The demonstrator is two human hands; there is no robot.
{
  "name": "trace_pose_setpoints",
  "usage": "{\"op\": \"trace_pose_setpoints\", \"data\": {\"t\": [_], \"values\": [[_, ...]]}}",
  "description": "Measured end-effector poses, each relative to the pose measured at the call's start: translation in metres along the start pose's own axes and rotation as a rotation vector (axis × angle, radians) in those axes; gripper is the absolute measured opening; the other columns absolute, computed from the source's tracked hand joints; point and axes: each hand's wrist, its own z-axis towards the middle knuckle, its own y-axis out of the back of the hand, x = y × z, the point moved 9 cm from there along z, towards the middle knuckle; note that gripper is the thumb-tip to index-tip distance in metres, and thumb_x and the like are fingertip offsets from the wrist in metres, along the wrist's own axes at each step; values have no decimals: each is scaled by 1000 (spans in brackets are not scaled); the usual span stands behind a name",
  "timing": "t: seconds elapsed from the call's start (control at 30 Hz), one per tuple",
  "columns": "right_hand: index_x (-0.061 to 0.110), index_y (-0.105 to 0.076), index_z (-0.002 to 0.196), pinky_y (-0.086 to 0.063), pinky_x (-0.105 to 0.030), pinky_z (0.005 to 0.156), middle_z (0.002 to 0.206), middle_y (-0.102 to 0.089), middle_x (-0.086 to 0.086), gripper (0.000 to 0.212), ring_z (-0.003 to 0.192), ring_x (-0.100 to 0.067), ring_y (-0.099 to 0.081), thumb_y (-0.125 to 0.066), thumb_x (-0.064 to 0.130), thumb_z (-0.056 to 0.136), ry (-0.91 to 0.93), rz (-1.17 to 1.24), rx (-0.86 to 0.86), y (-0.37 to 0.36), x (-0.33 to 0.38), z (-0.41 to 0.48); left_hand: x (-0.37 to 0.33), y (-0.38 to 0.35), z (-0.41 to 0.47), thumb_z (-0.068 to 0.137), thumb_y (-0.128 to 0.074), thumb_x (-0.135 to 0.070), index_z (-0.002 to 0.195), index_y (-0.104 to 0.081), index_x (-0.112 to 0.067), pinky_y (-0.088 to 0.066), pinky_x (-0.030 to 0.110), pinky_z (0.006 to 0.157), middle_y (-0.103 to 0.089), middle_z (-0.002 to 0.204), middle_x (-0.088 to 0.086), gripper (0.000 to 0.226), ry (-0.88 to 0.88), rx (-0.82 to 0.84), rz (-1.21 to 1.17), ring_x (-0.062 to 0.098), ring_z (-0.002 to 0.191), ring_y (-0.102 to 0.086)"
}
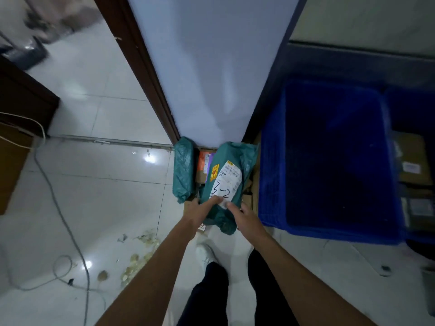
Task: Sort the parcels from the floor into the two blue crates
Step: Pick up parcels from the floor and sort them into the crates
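A green plastic parcel (229,161) with a white label marked "2-2" lies on the pile at the foot of the wall. My left hand (200,211) grips its near left edge, thumb on the label. My right hand (242,215) holds the near right edge, fingers curled round it. A second green parcel (183,169) stands to the left, with an orange and brown box (204,164) between the two. One blue crate (329,158) stands just right of the pile and looks dark inside. The second blue crate (416,100) shows at the far right with cardboard boxes (412,161) in it.
A white wall corner (211,67) with a brown door frame (141,71) rises behind the pile. A grey cable (63,220) and scattered scraps (141,252) lie on the white tiled floor at left. My feet stand just below the parcels.
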Motion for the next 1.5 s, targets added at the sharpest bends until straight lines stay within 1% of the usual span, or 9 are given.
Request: {"op": "trace_pose_setpoints", "data": {"t": [0.3,0.37,0.47,0.6,0.73,1.03,1.3,1.4,1.5], "values": [[25,-52,142,-48,-41,99,137,-58,-4,80,120,-25,-57,-59,71,77,143,45,-57,34,77,-92,-51,-9,-116,73,-76,-58,123,-60,-19,-59,41,92,-75,109,5,65,-167,116,20,22,100,-72],[23,-51,145,-45,-43,105,139,-57,-3,91,124,-25,-55,-58,79,74,168,33,-69,41,86,-106,-53,-8,-125,61,-78,-67,126,-59,-21,-58,43,92,-74,111,5,82,-198,120,63,23,102,-72],[19,-58,140,-45,-44,108,137,-60,2,101,124,-22,-57,-49,90,68,218,51,-97,55,88,-120,-64,-12,-150,77,-72,-58,125,-59,-18,-59,39,89,-74,112,7,63,-272,154,90,24,102,-71],[21,-74,106,-55,-41,93,105,-73,2,59,102,-19,-69,-52,72,86,321,173,-181,81,85,-139,-72,-22,-166,90,-66,-42,119,-62,-18,-58,39,93,-74,112,8,38,-323,214,49,25,105,-70],[22,-64,100,-52,-40,83,99,-66,2,15,91,-19,-63,-53,31,99,493,48,-625,135,86,-183,-79,-47,-167,80,-73,-48,121,-66,-18,-55,47,98,-76,109,4,52,-344,237,45,25,103,-73],[32,-27,156,-41,-42,112,155,-42,8,83,138,-12,-44,-54,65,85,619,101,-433,162,95,-198,-99,-124,-187,80,-72,-48,116,-66,-12,-60,35,81,-77,105,6,52,-488,233,54,20,93,-75],[16,-57,121,-51,-41,95,121,-43,3,49,108,-16,-55,-58,56,93,657,201,-701,280,69,-199,-109,-216,-197,77,-79,-40,113,-65,-11,-58,31,69,-77,100,7,49,-575,141,100,19,84,-75],[15,-47,131,-51,-43,95,128,-44,0,55,113,-18,-51,-55,53,92,741,139,-914,342,53,-216,-106,-274,-202,68,-81,-50,113,-64,-17,-61,32,70,-75,103,4,58,-593,107,160,16,85,-75],[17,-35,149,-50,-42,99,146,-37,-1,64,127,-20,-48,-50,52,97,751,181,-790,386,45,-207,-104,-329,-204,62,-81,-59,113,-63,-20,-63,41,77,-74,105,4,67,-616,76,198,17,89,-75]]}}
